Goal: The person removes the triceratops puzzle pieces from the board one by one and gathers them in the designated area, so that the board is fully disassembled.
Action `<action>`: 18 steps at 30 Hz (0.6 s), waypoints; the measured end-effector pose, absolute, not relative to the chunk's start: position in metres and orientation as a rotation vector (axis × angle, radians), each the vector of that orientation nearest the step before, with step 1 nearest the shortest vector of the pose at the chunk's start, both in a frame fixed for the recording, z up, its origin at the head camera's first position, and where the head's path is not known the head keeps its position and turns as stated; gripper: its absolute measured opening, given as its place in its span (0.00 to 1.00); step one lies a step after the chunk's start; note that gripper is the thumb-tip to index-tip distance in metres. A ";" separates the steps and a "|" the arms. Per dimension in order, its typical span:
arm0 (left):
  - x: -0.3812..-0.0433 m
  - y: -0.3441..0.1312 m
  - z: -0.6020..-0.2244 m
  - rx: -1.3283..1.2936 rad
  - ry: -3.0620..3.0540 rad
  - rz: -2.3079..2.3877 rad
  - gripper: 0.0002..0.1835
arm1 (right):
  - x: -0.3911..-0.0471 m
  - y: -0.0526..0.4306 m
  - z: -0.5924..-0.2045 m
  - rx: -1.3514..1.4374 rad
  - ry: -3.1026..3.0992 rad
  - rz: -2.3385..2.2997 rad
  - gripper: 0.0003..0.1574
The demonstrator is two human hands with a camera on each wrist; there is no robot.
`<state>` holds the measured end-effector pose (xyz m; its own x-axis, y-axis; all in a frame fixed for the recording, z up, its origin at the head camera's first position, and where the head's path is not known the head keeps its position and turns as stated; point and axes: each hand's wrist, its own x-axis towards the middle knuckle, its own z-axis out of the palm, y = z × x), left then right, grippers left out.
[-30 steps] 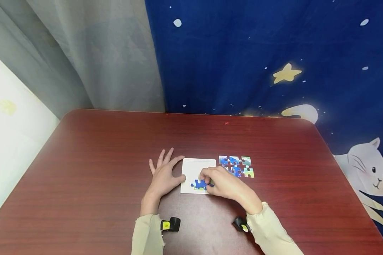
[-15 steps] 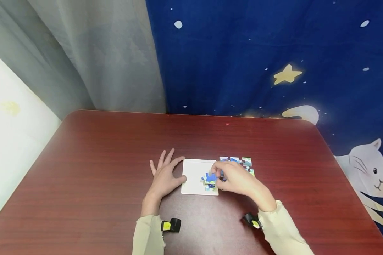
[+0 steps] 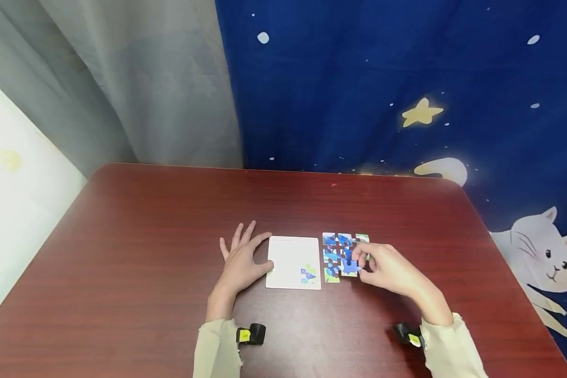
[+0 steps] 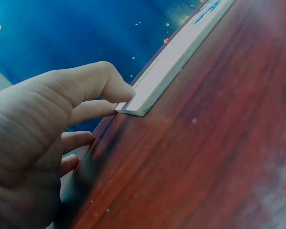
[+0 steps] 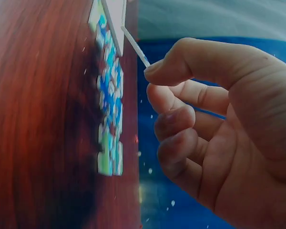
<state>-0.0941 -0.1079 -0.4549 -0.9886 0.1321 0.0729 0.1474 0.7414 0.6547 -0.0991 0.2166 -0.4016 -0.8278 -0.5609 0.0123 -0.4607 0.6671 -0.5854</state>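
My left hand (image 3: 240, 268) lies spread at the left edge of a white puzzle board (image 3: 285, 257), its thumb and forefinger touching the edge. In the left wrist view, the thumb tip (image 4: 128, 93) rests at the board's corner. A single jigsaw piece (image 3: 308, 274) in blue and green sits in the board's lower right corner. My right hand (image 3: 389, 266) pinches another jigsaw piece (image 3: 349, 266), mostly blue, between thumb and forefinger. This piece appears tilted and clear of the table in the right wrist view, seen edge-on as a thin strip (image 5: 136, 46).
Several loose jigsaw pieces (image 3: 329, 240) lie in close rows just right of the board, partly covered by the right hand. The brown table (image 3: 170, 236) ends at a blue curtain (image 3: 321, 79) and a grey one (image 3: 170, 79) behind it.
Holding the blue jigsaw piece, my right hand has moved right, from over the board to over the loose pieces. The left hand stays at the board's edge.
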 end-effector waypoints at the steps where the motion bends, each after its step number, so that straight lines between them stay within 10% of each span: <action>1: -0.094 -0.108 -0.455 -0.234 -2.911 -1.097 0.33 | -0.099 0.219 -0.403 -0.835 2.716 -0.888 0.14; 18: -0.095 -0.107 -0.457 -0.239 -2.908 -1.089 0.33 | -0.096 0.231 -0.417 -0.793 2.633 -0.942 0.12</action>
